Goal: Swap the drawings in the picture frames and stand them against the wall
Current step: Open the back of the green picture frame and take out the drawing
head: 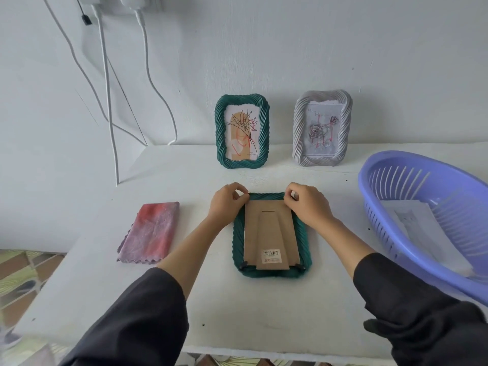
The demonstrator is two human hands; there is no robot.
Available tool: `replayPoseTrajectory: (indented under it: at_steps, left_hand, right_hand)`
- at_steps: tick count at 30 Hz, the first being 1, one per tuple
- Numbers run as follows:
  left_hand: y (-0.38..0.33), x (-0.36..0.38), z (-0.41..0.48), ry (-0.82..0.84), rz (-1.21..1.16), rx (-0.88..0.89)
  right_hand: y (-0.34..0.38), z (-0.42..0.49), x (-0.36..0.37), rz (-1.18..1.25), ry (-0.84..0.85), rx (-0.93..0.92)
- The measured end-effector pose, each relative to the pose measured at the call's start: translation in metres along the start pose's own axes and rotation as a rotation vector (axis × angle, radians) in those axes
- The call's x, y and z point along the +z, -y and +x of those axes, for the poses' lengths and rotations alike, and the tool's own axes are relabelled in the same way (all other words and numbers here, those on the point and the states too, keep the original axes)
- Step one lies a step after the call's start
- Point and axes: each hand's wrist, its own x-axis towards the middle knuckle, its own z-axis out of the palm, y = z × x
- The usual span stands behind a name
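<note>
A green picture frame point(306, 241) lies face down on the white table point(264, 313), its brown cardboard back point(270, 233) with a barcode sticker facing up. My left hand point(227, 202) pinches at the frame's far left corner and my right hand point(307, 204) pinches at its far right corner. Two small black clips show at the near corners. A second green frame point(220, 133) with a line-drawn flower stands against the wall. To its right stands a grey-white frame point(343, 130) with a rose drawing.
A folded pink-purple cloth point(151, 232) lies left of the face-down frame. A purple plastic basket point(390, 170) holding paper sheets sits at the table's right. White cables point(108, 88) hang down the wall at the left.
</note>
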Motion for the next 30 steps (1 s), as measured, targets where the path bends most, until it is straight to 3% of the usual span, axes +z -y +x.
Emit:
replayPoseTrajectory:
  at_steps: [5,9,19,30]
  left_hand:
    - [0.017,-0.002,-0.027,-0.033,-0.179,0.041]
    - [0.023,-0.007,-0.054,-0.003,-0.140,0.093]
    - [0.031,-0.026,-0.117,0.201,-0.070,0.230]
    - [0.033,-0.024,-0.121,0.203,-0.008,0.286]
  right_hand:
    - [-0.009,-0.027,0.005,0.111,-0.048,-0.063]
    - [-0.011,-0.059,0.004,0.151,-0.070,-0.076]
    - [-0.009,-0.135,-0.011,0.325,0.137,-0.002]
    - [-0.005,-0.144,-0.008,0.316,0.134,-0.040]
